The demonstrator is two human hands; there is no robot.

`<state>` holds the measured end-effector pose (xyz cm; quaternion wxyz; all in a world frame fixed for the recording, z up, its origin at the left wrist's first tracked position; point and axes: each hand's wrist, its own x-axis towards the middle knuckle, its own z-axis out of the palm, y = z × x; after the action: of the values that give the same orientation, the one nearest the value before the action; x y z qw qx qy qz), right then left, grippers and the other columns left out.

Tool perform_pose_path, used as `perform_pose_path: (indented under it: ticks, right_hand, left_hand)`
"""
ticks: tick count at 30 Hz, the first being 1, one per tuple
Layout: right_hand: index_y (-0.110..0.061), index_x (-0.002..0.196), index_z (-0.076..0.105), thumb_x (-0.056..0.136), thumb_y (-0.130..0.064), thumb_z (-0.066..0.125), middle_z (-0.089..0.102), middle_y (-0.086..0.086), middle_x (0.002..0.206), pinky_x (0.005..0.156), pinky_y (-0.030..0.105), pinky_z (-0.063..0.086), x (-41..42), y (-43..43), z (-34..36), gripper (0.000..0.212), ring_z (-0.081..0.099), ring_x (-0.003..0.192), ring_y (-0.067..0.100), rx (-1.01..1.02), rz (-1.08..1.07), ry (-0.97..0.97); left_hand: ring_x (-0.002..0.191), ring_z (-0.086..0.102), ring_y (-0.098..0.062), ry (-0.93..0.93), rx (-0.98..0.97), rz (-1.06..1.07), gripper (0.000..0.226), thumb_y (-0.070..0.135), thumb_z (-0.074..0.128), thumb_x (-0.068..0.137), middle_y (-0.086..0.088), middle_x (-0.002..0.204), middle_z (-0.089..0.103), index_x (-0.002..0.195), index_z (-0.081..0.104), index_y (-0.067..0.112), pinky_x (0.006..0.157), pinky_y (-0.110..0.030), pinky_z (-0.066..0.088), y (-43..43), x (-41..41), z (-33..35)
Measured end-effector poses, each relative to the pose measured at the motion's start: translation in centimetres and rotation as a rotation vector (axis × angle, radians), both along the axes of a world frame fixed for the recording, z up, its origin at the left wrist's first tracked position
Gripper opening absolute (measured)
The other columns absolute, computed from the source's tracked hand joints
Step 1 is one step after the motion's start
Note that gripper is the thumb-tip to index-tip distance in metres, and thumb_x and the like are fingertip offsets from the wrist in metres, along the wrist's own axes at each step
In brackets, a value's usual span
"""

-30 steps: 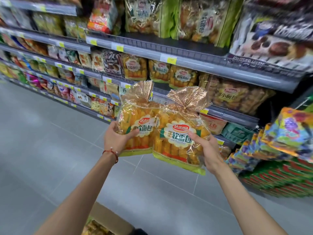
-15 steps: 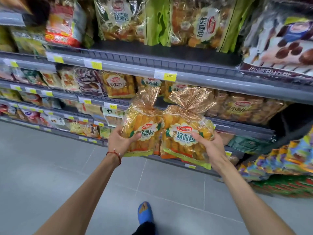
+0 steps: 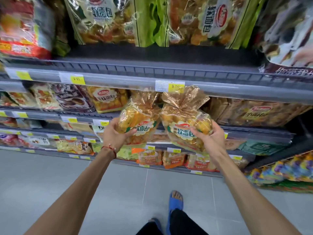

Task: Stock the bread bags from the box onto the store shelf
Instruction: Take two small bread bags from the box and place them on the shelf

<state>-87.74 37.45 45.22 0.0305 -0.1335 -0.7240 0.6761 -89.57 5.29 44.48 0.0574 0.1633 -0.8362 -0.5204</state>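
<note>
The shelf (image 3: 254, 133) I'm aiming for runs across the middle of the frame, under the grey rail (image 3: 127, 77) that carries the price tags. It is crowded. A matching pack (image 3: 108, 99) stands at centre left and brown packs (image 3: 254, 112) fill the centre right, so I judge the gap between them, hidden behind my load, to be narrow.

I hold 2 bread bags side by side at frame centre, in the air before that gap and not yet on the shelf. The box is out of frame. The left bag (image 3: 140, 122) and right bag (image 3: 184, 119) touch at their sides.

My left hand (image 3: 115, 133) grips the left bag low on its left side, fingers curled round it and thumb across the front. My right hand (image 3: 208, 138) clasps the right bag likewise from its right side.

The risks, as I judge them:
- Pushing both in at once could jam them together or topple neighbours.
- The crinkled tops (image 3: 183, 97) sit right at the rail and could snag the tag (image 3: 169, 85).
- The film looks slick and the rolls soft, so a loose hold drops a bag to the floor (image 3: 50, 175), and a tight one crushes it.
</note>
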Motion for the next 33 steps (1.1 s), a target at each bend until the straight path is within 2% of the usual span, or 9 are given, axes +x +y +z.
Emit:
perform_pose_path:
  ticks: [4, 6, 9, 13, 18, 21, 23, 28, 33]
  right_hand:
    - [-0.021, 0.112, 0.071, 0.075, -0.012, 0.091, 0.080, -0.007, 0.102, 0.079, 0.018, 0.056, -2.4, 0.0, 0.1, 0.043, 0.075, 0.092, 0.006, 0.071, 0.053, 0.116]
    - [-0.025, 0.110, 0.070, 0.074, -0.009, 0.091, 0.080, -0.010, 0.100, 0.078, 0.019, 0.058, -3.3, 0.1, 0.1, 0.045, 0.075, 0.093, 0.005, 0.099, 0.087, 0.175]
    - [-0.027, 0.109, 0.069, 0.068, -0.014, 0.092, 0.080, -0.013, 0.098, 0.077, 0.027, 0.061, -3.9, 0.4, 0.3, 0.048, 0.075, 0.088, 0.011, 0.147, 0.131, 0.241]
    - [-0.026, 0.105, 0.068, 0.066, -0.016, 0.092, 0.078, -0.015, 0.090, 0.072, 0.020, 0.058, -4.4, 0.3, 0.2, 0.047, 0.072, 0.079, 0.006, 0.170, 0.139, 0.287]
    - [-0.038, 0.102, 0.062, 0.069, -0.020, 0.090, 0.070, -0.015, 0.099, 0.086, 0.014, 0.055, -4.6, -1.1, 0.1, 0.047, 0.064, 0.092, -0.012, 0.229, 0.084, 0.413]
    - [-0.056, 0.103, 0.065, 0.068, -0.052, 0.089, 0.063, -0.014, 0.117, 0.099, 0.032, 0.051, -4.7, -0.9, 0.0, 0.043, 0.059, 0.118, 0.018, 0.321, 0.081, 0.498]
    - [-0.059, 0.104, 0.064, 0.068, -0.057, 0.086, 0.058, -0.016, 0.116, 0.102, 0.035, 0.047, -5.0, -0.6, -0.6, 0.042, 0.054, 0.122, 0.025, 0.358, 0.061, 0.529]
    - [-0.038, 0.122, 0.064, 0.077, -0.013, 0.090, 0.052, -0.001, 0.115, 0.104, 0.031, 0.039, -7.5, -0.4, -4.3, 0.058, 0.045, 0.117, 0.023, 0.494, -0.037, 0.420]
    - [-0.017, 0.131, 0.061, 0.070, -0.049, 0.085, 0.069, 0.004, 0.117, 0.100, 0.044, 0.054, -9.4, -1.3, -6.0, 0.073, 0.065, 0.111, 0.026, 0.276, -0.131, 0.185]
  left_hand:
    - [0.083, 0.059, -0.015, 0.084, -0.033, -0.064, 0.050, 0.033, 0.091, 0.063, 0.000, 0.090, 0.063, 0.100, 0.062, 0.015, 0.073, -0.031, 0.051, -1.2, -2.9, -0.6]
    - [0.076, 0.059, 0.006, 0.124, -0.026, -0.112, 0.050, 0.023, 0.092, 0.063, 0.011, 0.088, 0.066, 0.106, 0.066, 0.016, 0.068, -0.016, 0.050, -1.8, -3.8, -0.7]
    - [0.077, 0.063, 0.010, 0.160, 0.052, -0.166, 0.056, 0.016, 0.093, 0.058, 0.011, 0.093, 0.071, 0.109, 0.068, 0.016, 0.065, -0.006, 0.047, -3.1, -4.4, -2.0]
    - [0.088, 0.072, -0.011, 0.182, 0.195, -0.153, 0.057, 0.019, 0.092, 0.050, 0.009, 0.091, 0.076, 0.103, 0.070, 0.022, 0.073, -0.024, 0.058, -4.4, -5.0, -3.4]
    - [0.088, 0.072, -0.023, 0.208, 0.314, -0.189, 0.049, 0.010, 0.091, 0.050, 0.000, 0.090, 0.076, 0.093, 0.071, 0.021, 0.076, -0.040, 0.060, -4.8, -6.9, -3.4]
    - [0.084, 0.072, -0.022, 0.233, 0.360, -0.179, 0.047, 0.004, 0.089, 0.050, 0.002, 0.085, 0.075, 0.088, 0.068, 0.021, 0.079, -0.044, 0.059, -5.1, -6.7, -3.3]
    - [0.084, 0.071, -0.023, 0.243, 0.381, -0.161, 0.047, 0.004, 0.089, 0.049, 0.004, 0.083, 0.074, 0.085, 0.067, 0.022, 0.084, -0.048, 0.058, -5.2, -6.5, -3.3]
    - [0.098, 0.069, -0.038, 0.241, 0.405, -0.136, 0.075, 0.029, 0.100, 0.038, -0.007, 0.096, 0.073, 0.104, 0.067, 0.014, 0.089, -0.059, 0.054, -5.7, -7.5, -3.7]
    - [0.100, 0.069, -0.025, 0.228, 0.256, -0.107, 0.064, 0.026, 0.095, 0.054, -0.002, 0.105, 0.072, 0.111, 0.065, 0.026, 0.089, -0.047, 0.057, -5.1, -7.8, -3.6]
